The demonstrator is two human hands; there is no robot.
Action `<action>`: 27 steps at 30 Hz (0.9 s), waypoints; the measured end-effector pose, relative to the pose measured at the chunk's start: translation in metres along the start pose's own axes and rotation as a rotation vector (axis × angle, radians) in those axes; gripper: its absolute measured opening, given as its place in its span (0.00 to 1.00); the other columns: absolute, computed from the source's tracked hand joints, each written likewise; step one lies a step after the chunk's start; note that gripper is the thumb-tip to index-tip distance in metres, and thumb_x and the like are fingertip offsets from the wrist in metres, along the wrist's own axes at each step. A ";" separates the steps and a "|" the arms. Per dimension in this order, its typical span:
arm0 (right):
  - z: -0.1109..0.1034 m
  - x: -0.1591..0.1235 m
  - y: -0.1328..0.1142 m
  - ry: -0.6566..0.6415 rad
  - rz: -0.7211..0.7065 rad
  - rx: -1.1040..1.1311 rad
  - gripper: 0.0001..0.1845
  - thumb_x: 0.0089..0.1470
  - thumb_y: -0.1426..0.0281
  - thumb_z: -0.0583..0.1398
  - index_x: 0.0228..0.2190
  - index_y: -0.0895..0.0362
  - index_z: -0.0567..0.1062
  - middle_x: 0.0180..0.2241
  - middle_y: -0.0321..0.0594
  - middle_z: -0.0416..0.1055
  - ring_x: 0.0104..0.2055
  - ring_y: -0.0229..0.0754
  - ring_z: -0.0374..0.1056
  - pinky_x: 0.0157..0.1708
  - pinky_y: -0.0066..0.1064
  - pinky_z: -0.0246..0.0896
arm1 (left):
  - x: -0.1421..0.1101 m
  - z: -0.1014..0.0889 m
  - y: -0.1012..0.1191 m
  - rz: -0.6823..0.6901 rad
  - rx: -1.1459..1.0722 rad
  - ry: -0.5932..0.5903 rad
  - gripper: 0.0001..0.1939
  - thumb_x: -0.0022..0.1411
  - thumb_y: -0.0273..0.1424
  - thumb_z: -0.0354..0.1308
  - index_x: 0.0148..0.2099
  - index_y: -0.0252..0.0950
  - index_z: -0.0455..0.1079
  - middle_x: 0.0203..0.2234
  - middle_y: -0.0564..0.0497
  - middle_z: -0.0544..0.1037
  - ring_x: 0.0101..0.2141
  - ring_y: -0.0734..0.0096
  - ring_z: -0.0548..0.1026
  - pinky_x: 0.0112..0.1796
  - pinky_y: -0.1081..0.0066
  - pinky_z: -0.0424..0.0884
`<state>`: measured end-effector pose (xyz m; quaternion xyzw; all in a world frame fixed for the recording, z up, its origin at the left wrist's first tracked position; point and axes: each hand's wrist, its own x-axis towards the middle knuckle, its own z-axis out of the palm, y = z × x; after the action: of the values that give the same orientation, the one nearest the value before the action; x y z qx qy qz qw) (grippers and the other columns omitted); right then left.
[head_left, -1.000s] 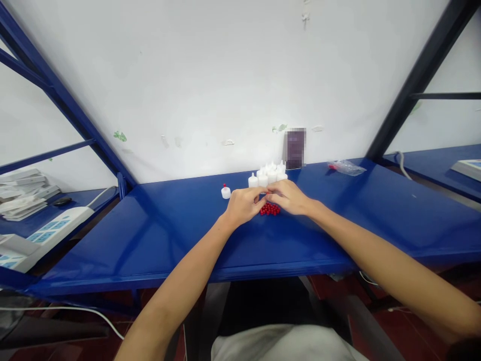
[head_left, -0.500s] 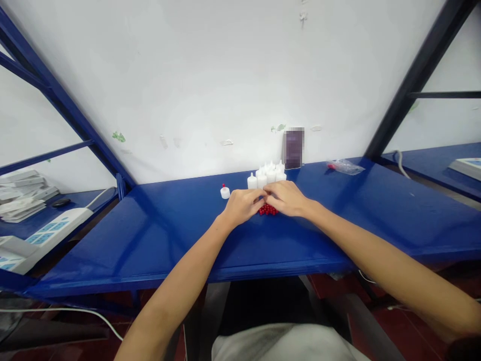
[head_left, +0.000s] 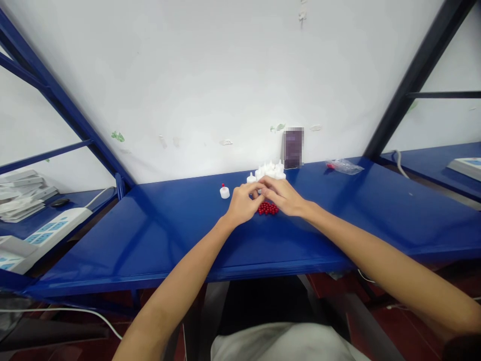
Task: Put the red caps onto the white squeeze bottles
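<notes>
My left hand [head_left: 244, 204] and my right hand [head_left: 282, 194] meet fingertip to fingertip over the table, fingers curled and closed. What lies between them is hidden by the fingers. Just below the hands is a small heap of red caps [head_left: 267, 208]. Behind them stands a cluster of white nozzle bottles [head_left: 269, 170], partly covered by my fingers. Apart from the cluster, left of my left hand, a single small white bottle [head_left: 224, 192] stands with a red cap on its tip.
The blue table [head_left: 169, 235] runs up to the white wall. A dark pixelated panel [head_left: 293, 148] leans there. Farther right lies a clear plastic bag [head_left: 344, 167] with something red inside. Left, beyond the blue frame, are a power strip [head_left: 56, 233] and stacked white boxes [head_left: 24, 195].
My right fingers have shifted slightly up and left over my left fingertips. The red bit glimpsed between the fingers a second ago is hidden now. The capped bottle has stayed put.
</notes>
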<state>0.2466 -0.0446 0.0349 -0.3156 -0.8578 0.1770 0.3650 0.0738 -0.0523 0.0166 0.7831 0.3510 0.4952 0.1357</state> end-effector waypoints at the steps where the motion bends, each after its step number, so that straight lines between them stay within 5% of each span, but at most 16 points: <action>1: 0.000 0.000 0.001 0.035 0.027 0.013 0.16 0.63 0.60 0.49 0.43 0.56 0.69 0.26 0.34 0.69 0.26 0.39 0.61 0.30 0.30 0.51 | 0.004 -0.004 0.000 -0.053 -0.055 0.055 0.06 0.60 0.32 0.59 0.36 0.35 0.74 0.17 0.57 0.70 0.21 0.78 0.68 0.30 0.76 0.65; 5: -0.004 0.001 0.012 0.165 0.136 -0.050 0.16 0.63 0.62 0.47 0.43 0.56 0.70 0.22 0.33 0.66 0.26 0.41 0.62 0.30 0.32 0.52 | 0.017 -0.033 -0.022 -0.289 -0.192 0.367 0.13 0.55 0.39 0.64 0.33 0.33 0.72 0.14 0.60 0.64 0.17 0.80 0.60 0.23 0.77 0.58; 7: -0.005 0.001 0.019 0.186 0.164 -0.067 0.14 0.60 0.67 0.47 0.41 0.55 0.70 0.22 0.33 0.65 0.26 0.42 0.61 0.30 0.32 0.52 | 0.020 -0.051 -0.040 -0.397 -0.167 0.420 0.14 0.53 0.40 0.64 0.34 0.33 0.72 0.12 0.61 0.61 0.15 0.81 0.56 0.21 0.77 0.54; 14: -0.003 0.004 0.023 0.149 0.127 -0.028 0.16 0.62 0.68 0.47 0.40 0.57 0.72 0.29 0.39 0.72 0.29 0.41 0.66 0.33 0.32 0.56 | 0.012 -0.075 -0.068 -0.502 0.204 0.328 0.15 0.54 0.43 0.61 0.33 0.35 0.73 0.13 0.60 0.63 0.17 0.79 0.58 0.24 0.74 0.56; 20: 0.000 0.006 0.019 0.223 0.206 0.049 0.21 0.64 0.59 0.47 0.37 0.57 0.75 0.18 0.34 0.68 0.24 0.40 0.66 0.32 0.31 0.57 | 0.011 -0.073 -0.068 -0.419 0.399 0.200 0.13 0.55 0.41 0.58 0.29 0.36 0.71 0.15 0.57 0.66 0.20 0.75 0.63 0.29 0.71 0.59; 23: 0.000 0.009 0.019 0.273 0.327 0.234 0.26 0.63 0.54 0.48 0.27 0.58 0.75 0.13 0.34 0.62 0.18 0.38 0.62 0.26 0.30 0.56 | 0.011 -0.074 -0.069 -0.409 0.485 0.144 0.13 0.54 0.42 0.59 0.29 0.37 0.69 0.17 0.57 0.66 0.21 0.74 0.64 0.30 0.71 0.59; 27: -0.003 0.013 0.019 0.280 0.528 0.643 0.23 0.59 0.56 0.49 0.24 0.58 0.72 0.14 0.33 0.58 0.14 0.36 0.56 0.16 0.29 0.47 | 0.013 -0.075 -0.063 -0.416 0.535 0.222 0.17 0.57 0.44 0.56 0.25 0.37 0.64 0.21 0.54 0.68 0.26 0.71 0.65 0.33 0.70 0.60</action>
<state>0.2498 -0.0211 0.0334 -0.4153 -0.5912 0.4778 0.4998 -0.0145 -0.0082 0.0258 0.6441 0.6328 0.4295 -0.0154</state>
